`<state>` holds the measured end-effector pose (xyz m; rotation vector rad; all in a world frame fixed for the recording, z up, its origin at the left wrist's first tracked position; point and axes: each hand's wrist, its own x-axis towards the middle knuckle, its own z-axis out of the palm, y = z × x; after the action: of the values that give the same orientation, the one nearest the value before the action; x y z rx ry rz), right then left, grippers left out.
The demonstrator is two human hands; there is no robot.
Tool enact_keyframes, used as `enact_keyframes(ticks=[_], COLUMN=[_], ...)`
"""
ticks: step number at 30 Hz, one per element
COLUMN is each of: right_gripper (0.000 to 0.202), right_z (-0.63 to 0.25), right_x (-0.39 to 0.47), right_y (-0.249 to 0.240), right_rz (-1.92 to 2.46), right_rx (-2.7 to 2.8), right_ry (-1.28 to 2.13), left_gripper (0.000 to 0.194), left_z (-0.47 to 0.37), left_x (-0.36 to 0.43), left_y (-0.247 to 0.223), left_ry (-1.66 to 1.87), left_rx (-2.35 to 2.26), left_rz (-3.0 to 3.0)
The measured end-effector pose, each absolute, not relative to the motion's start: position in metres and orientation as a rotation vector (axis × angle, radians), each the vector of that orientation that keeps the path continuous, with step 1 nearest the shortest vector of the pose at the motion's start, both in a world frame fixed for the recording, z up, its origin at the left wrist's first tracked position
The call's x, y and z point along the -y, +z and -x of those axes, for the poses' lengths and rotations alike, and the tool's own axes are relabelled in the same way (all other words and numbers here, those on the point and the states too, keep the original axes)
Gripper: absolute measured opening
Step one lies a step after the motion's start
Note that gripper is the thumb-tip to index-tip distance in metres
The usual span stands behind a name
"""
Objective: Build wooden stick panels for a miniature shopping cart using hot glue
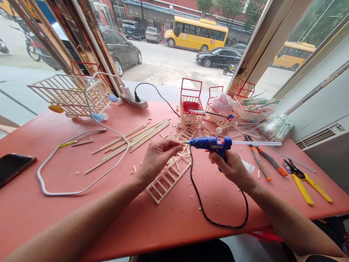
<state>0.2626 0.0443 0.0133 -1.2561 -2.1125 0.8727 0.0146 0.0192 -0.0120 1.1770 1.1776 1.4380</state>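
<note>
My right hand (230, 167) grips a blue hot glue gun (207, 143), held level with its nozzle pointing left. A clear glue stick (256, 143) juts from its back end. At the nozzle tip, my left hand (159, 156) pinches something small, probably a short piece of wooden stick, mostly hidden by the fingers. Below the hands lies a ladder-shaped frame of glued sticks (169, 181) on the table. Short cut stick pieces (177, 165) are scattered around its upper end. Long thin wooden sticks (149, 134) lie in a loose bundle beyond my left hand.
Small stick-built carts (191, 112) stand at the back, a larger one (73, 94) at back left. Orange-grey pliers (261, 163) and yellow-handled pliers (302, 180) lie right. A white cable (81, 191) loops left near a phone (16, 165). The gun's black cord (199, 196) curls in front.
</note>
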Motion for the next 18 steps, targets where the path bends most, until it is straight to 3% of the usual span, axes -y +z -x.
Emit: enact_keyframes(ticks=[18], right_gripper=[0.059], right_z=[-0.2607], right_x=[-0.0468], right_y=[0.0129], right_rz=[1.228], right_rx=[2.125], right_ry=[0.827], left_gripper=[0.015], left_z=[-0.0120], left_x=[-0.0169], left_y=[-0.0092], left_ry=[1.432], left_rx=[-1.209], left_rz=[-1.245])
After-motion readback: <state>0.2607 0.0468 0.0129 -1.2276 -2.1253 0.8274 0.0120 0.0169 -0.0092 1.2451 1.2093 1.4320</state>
